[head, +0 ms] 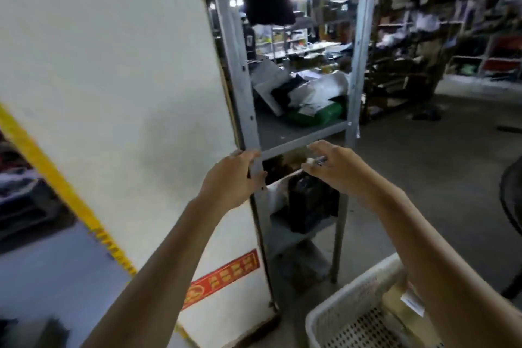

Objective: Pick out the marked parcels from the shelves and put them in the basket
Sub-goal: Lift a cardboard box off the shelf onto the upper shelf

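Head view: left hand clasps the shelf upright at frame centre, probably to brace the reach. Right hand, fingers curled, pinches a small dark object, too blurred to identify. Mixed parcels lie on the shelf above the hands; a black parcel sits on the one below. At lower right the basket stands close for deposit.

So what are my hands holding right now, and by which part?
Left hand grips the shelf post just under a shelf board. Right hand pinches a small dark pen-like thing; blur hides by which part.
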A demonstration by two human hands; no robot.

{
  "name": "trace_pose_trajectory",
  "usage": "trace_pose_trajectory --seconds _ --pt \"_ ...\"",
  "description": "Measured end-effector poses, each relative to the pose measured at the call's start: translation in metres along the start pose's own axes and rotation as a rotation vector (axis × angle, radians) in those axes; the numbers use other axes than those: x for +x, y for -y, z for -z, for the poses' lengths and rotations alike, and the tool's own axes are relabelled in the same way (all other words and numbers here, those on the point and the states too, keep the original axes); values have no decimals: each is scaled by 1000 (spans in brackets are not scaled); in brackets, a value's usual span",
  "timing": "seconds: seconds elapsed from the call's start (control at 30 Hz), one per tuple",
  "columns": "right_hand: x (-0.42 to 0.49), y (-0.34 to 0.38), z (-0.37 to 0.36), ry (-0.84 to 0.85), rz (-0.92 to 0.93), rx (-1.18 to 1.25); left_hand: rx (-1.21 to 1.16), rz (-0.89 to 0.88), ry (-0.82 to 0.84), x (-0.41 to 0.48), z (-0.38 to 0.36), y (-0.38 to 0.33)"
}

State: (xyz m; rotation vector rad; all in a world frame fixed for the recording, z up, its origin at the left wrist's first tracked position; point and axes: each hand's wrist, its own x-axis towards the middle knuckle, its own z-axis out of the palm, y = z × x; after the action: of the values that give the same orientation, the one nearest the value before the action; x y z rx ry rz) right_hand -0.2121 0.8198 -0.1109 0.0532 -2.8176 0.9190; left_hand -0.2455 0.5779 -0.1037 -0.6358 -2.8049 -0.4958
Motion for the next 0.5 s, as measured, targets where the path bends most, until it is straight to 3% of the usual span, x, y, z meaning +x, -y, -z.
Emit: trace_pose_trajectory --seconds 0.17,0.5 --pt "4 117 -40 137 248 38 45 232 -146 -92 83 72" --pt "-55 339 -160 386 611 141 205 642 -283 -319 201 176"
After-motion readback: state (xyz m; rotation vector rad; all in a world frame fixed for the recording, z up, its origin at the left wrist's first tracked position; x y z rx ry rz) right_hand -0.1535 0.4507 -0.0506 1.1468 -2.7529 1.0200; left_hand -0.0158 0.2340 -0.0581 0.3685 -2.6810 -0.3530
